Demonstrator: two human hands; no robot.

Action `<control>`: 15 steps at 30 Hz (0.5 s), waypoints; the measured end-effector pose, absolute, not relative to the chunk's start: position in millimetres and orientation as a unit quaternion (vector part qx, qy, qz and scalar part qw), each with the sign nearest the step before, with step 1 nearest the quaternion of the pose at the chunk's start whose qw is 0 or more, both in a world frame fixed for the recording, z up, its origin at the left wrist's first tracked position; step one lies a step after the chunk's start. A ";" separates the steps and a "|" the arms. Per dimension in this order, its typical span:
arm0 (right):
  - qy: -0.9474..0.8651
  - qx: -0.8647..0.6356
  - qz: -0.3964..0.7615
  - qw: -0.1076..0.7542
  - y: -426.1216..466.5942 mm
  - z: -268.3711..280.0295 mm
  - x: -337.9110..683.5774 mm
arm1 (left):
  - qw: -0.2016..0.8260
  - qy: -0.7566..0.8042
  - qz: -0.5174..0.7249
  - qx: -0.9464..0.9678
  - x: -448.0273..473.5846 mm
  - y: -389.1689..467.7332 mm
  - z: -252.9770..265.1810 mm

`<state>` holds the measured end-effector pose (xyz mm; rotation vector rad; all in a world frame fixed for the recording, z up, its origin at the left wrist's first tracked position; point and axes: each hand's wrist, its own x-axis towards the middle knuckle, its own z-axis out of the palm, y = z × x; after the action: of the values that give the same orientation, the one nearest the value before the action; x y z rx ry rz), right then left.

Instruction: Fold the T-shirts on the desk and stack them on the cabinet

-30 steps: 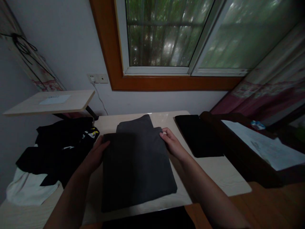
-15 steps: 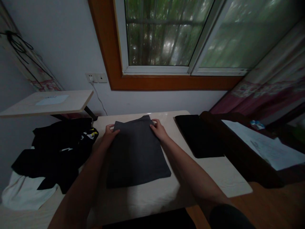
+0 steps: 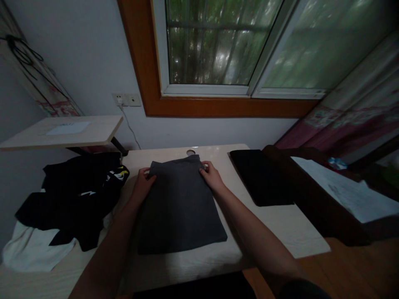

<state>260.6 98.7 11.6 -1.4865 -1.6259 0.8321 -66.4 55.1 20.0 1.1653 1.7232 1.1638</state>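
A dark grey folded garment (image 3: 181,203) lies flat on the pale wooden table (image 3: 299,228) in front of me. Its exact kind does not show. My left hand (image 3: 144,183) pinches its far left corner, thumb on top and fingers curled underneath. At the far right corner, my right hand (image 3: 213,176) grips the edge the same way. The garment's near edge is free of both hands. To the right, apart from my right arm, rests a black folded cloth item (image 3: 262,176).
Black clothes (image 3: 71,195) lie heaped at the left over a white cloth (image 3: 31,249), below a raised shelf (image 3: 102,135). A round hole (image 3: 190,152) shows at the table's back. Beyond the right edge is dark furniture with a white sheet (image 3: 346,189). A window is ahead.
Both hands have drawn the grey garment slightly toward me. The round hole behind it has come into view. The black folded item and the heap have stayed put.
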 end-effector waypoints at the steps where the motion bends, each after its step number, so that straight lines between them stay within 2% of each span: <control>1: -0.636 -0.582 0.331 0.384 94.3 11.3 262.0 | 0.370 0.666 0.459 0.457 -67.2 53.0 17.1; 7: -0.635 -0.562 0.349 0.398 79.0 9.9 268.4 | 0.395 0.638 0.478 0.457 -70.1 47.5 10.1; 15: -0.644 -0.478 0.376 0.465 94.1 16.0 262.2 | 0.423 0.572 0.522 0.471 -67.8 59.1 34.8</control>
<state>262.2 94.1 16.0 -1.1731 -1.5802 0.9227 -67.8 59.1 34.8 1.1789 1.4313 1.3057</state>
